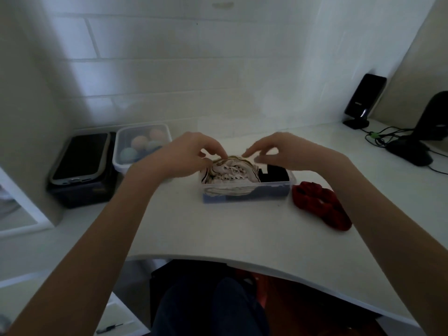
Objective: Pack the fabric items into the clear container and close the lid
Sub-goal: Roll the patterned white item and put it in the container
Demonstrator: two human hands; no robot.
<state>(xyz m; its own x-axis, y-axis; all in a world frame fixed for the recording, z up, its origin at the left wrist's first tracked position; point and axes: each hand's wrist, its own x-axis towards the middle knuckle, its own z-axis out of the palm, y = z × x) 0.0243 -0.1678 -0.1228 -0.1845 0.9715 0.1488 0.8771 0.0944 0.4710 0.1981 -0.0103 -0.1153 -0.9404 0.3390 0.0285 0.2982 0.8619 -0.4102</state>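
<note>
A clear container (247,194) stands open on the white desk, with no lid on it. Inside lie a crumpled white patterned fabric (232,172) on the left and a black fabric item (275,175) on the right; something blue shows through the wall at the bottom. My left hand (191,154) hovers over the left end, its fingertips touching the white fabric. My right hand (283,150) is above the far rim, fingers spread and curved, blurred. A red scrunchie-like fabric (320,204) lies on the desk right of the container.
At the back left stand a dark box with a grey-rimmed lid (80,161) and a lidded clear tub holding pastel balls (143,144). A black speaker (363,100), cables (383,138) and a dark stand (417,149) sit at the far right. The desk's curved front edge (242,263) is near me.
</note>
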